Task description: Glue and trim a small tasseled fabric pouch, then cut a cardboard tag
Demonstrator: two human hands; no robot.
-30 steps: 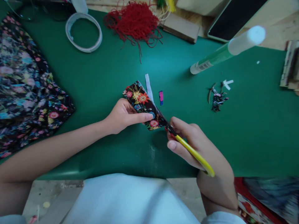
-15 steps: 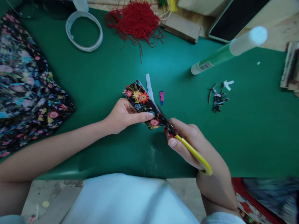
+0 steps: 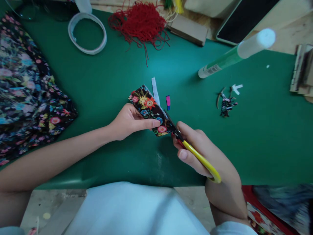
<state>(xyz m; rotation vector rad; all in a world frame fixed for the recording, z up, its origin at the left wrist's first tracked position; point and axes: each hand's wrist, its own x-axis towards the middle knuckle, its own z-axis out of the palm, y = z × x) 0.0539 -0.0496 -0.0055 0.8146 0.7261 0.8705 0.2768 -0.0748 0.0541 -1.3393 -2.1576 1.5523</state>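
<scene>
Between the thumb and fingers of my left hand (image 3: pixel 132 122) is a black floral fabric piece (image 3: pixel 149 104), slanted over the table. My right hand (image 3: pixel 195 147) grips scissors (image 3: pixel 200 158) with yellow and red handles. Their dark blades lie along the upper right edge of the fabric piece, near its lower end; how far apart the blades stand I cannot tell. A pale narrow strip (image 3: pixel 155 89) sticks up beside that edge. Just right of the strip, a small pink and blue scrap (image 3: pixel 168 101) lies on the green table (image 3: pixel 117 78).
Floral cloth (image 3: pixel 31 94) covers the left side. Toward the back are a roll of tape (image 3: pixel 104 42), red threads (image 3: pixel 141 23) and a cardboard piece (image 3: pixel 189 31). A glue stick (image 3: pixel 222 63) stands at right, near small offcuts (image 3: pixel 227 104) and a dark-screened device (image 3: pixel 244 21).
The view has shifted slightly. My right thumb has moved a little lower against the scissors. My left hand keeps the fabric piece in nearly the same place.
</scene>
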